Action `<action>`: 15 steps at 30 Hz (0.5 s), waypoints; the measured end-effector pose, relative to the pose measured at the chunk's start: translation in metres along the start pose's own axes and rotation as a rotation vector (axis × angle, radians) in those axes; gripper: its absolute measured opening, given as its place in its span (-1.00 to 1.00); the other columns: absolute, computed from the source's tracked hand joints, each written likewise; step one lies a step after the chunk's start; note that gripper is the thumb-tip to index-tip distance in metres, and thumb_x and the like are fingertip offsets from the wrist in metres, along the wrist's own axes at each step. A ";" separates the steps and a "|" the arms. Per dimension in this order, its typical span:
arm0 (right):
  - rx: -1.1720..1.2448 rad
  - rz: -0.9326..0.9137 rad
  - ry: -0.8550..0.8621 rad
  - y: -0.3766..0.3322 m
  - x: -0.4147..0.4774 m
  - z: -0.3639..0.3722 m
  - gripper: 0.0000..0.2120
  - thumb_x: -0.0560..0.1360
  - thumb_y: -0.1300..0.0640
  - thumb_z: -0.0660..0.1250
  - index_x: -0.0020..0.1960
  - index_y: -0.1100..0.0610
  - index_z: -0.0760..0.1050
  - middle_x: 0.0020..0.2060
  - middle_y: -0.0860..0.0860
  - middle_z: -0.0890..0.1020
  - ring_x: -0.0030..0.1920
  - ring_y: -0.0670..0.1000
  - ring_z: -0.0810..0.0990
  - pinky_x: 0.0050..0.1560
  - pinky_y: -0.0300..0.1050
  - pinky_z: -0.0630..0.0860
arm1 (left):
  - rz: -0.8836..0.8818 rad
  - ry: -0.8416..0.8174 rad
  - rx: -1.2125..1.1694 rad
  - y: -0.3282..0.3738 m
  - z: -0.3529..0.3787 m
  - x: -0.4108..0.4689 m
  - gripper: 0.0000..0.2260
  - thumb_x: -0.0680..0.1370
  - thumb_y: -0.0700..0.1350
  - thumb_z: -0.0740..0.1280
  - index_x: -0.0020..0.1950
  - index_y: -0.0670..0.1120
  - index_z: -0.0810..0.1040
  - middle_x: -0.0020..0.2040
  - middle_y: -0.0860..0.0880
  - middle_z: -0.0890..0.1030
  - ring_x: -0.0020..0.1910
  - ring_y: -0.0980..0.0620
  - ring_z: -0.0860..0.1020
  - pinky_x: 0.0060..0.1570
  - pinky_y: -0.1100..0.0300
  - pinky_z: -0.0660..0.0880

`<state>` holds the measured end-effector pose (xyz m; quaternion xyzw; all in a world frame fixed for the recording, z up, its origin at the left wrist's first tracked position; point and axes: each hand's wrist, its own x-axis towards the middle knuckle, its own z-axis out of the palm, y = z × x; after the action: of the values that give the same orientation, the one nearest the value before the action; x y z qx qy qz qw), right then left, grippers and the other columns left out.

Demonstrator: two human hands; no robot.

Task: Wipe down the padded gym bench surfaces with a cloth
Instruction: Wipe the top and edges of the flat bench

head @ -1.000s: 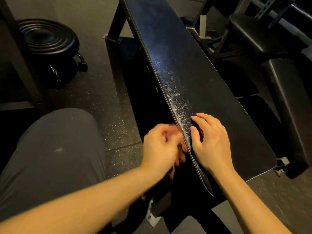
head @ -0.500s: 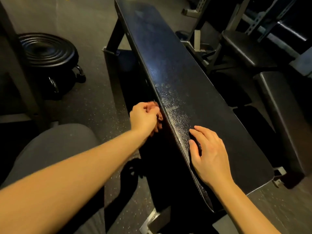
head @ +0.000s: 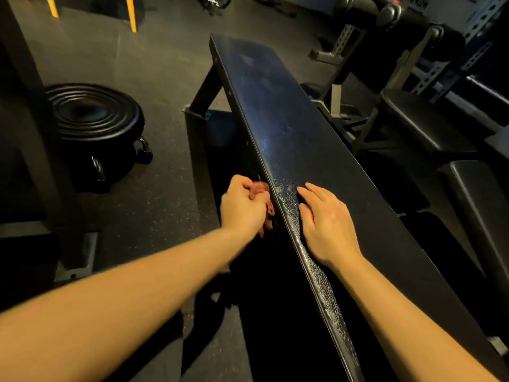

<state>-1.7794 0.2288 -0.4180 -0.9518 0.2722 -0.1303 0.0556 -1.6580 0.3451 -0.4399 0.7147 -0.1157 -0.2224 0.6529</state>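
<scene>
Head view shows my left hand (head: pixel 243 208), fingers curled round the reddish cloth (head: pixel 267 210), now farther up the bench (head: pixel 316 128) side edge, right hand (head: pixel 327 227) flat on top, fingers loosely spread, so edge wiping advances.

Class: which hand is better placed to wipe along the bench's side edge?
Left: the left hand grips the reddish cloth against the side of the padded bench; the right hand lies flat on top.
</scene>
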 end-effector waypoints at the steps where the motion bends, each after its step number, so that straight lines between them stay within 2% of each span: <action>1: -0.002 0.000 0.022 0.000 -0.001 0.001 -0.63 0.68 0.10 0.20 0.46 0.09 0.48 0.47 0.01 0.46 0.50 0.02 0.36 0.50 0.04 0.27 | -0.001 0.022 0.015 0.003 -0.002 0.019 -0.86 0.57 -0.23 0.37 -0.05 -0.01 0.47 -0.23 -0.13 0.70 -0.49 -0.11 0.64 -0.62 0.17 0.43; 4: 0.003 0.002 0.043 0.000 0.000 0.003 -0.65 0.67 0.11 0.21 0.43 0.08 0.51 0.45 0.00 0.49 0.48 0.01 0.38 0.48 0.00 0.26 | -0.008 0.011 -0.006 0.000 -0.007 0.026 -0.90 0.58 -0.25 0.37 -0.02 -0.07 0.50 -0.25 -0.14 0.68 -0.54 -0.04 0.61 -0.64 0.22 0.39; 6: 0.002 0.006 0.058 -0.001 0.000 0.004 -0.65 0.66 0.10 0.20 0.42 0.09 0.52 0.44 0.00 0.50 0.46 0.02 0.40 0.48 0.02 0.28 | -0.042 -0.139 -0.131 -0.011 -0.007 -0.015 -0.89 0.57 -0.30 0.34 0.01 -0.14 0.46 -0.32 -0.20 0.66 -0.56 -0.19 0.59 -0.62 0.19 0.35; 8: 0.004 0.017 0.064 -0.002 -0.001 0.005 -0.65 0.66 0.11 0.21 0.41 0.08 0.53 0.43 -0.01 0.51 0.46 0.01 0.40 0.48 0.01 0.28 | -0.101 -0.294 -0.186 -0.024 -0.009 -0.062 -0.88 0.57 -0.27 0.37 0.02 -0.10 0.49 -0.30 -0.19 0.67 -0.51 -0.27 0.61 -0.54 0.11 0.41; 10: 0.012 0.018 0.066 -0.003 -0.002 0.005 -0.65 0.66 0.10 0.22 0.42 0.07 0.53 0.43 -0.02 0.50 0.46 -0.01 0.39 0.47 -0.03 0.27 | -0.097 -0.243 -0.104 -0.032 -0.007 -0.063 -0.88 0.52 -0.13 0.43 -0.03 0.08 0.56 -0.27 -0.12 0.69 -0.41 -0.22 0.65 -0.40 0.02 0.47; 12: 0.017 0.019 0.073 -0.002 -0.001 0.004 -0.63 0.66 0.06 0.17 0.41 0.06 0.53 0.43 -0.03 0.51 0.46 -0.02 0.40 0.47 -0.04 0.26 | -0.051 -0.132 -0.061 -0.031 -0.001 -0.021 -0.89 0.46 -0.06 0.41 -0.06 0.12 0.56 -0.27 -0.06 0.70 -0.36 -0.17 0.66 -0.34 0.01 0.47; 15: 0.024 0.018 0.077 -0.002 0.000 0.005 -0.60 0.64 0.03 0.15 0.41 0.06 0.53 0.42 -0.04 0.51 0.46 -0.04 0.39 0.46 -0.08 0.24 | -0.064 -0.003 0.005 -0.019 0.003 0.053 -0.88 0.53 -0.16 0.39 -0.04 0.07 0.54 -0.18 0.00 0.68 -0.30 -0.08 0.68 -0.37 0.10 0.52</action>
<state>-1.7771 0.2303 -0.4220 -0.9429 0.2809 -0.1693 0.0575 -1.6156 0.3208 -0.4680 0.7194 -0.0942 -0.2438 0.6436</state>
